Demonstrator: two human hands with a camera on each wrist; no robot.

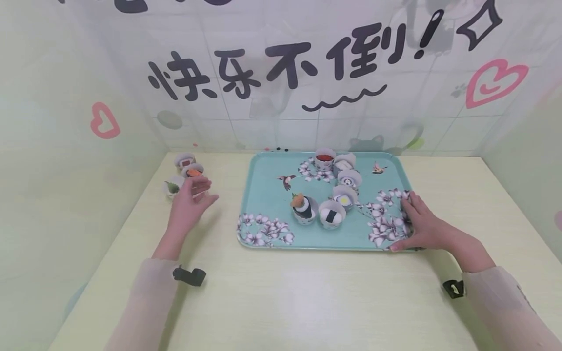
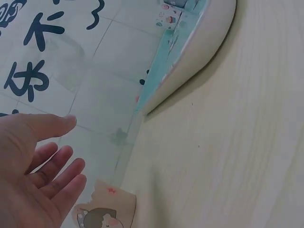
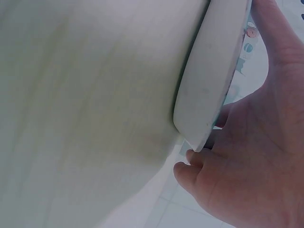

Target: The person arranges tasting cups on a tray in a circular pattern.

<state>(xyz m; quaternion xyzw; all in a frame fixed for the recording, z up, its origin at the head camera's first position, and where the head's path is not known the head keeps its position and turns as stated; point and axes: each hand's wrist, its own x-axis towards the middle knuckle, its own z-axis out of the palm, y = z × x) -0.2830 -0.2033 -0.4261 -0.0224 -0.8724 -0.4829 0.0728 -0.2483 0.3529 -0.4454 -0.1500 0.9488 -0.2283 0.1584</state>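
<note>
My left hand (image 1: 188, 204) hovers at the left of the table, fingers loosely bent and holding nothing. Close to its fingertips stand three small paper cups with toy-like sushi pieces: one with an orange top (image 1: 193, 171), one with a green piece (image 1: 172, 187), and one with a dark red square (image 1: 186, 163). In the left wrist view, a printed paper cup (image 2: 114, 204) shows just beyond the fingers. At the right front corner of the turquoise flowered tray (image 1: 268, 187), my right hand (image 1: 427, 227) grips the rim, thumb at the front edge, fingers along the side.
On the tray stand several more paper cups, among them a cone-shaped sushi roll (image 1: 303, 206), a rice ball with a dark band (image 1: 331, 216) and a red-topped piece (image 1: 325, 158). Behind the pale table (image 1: 281, 292) rises a printed wall sheet (image 1: 272, 131).
</note>
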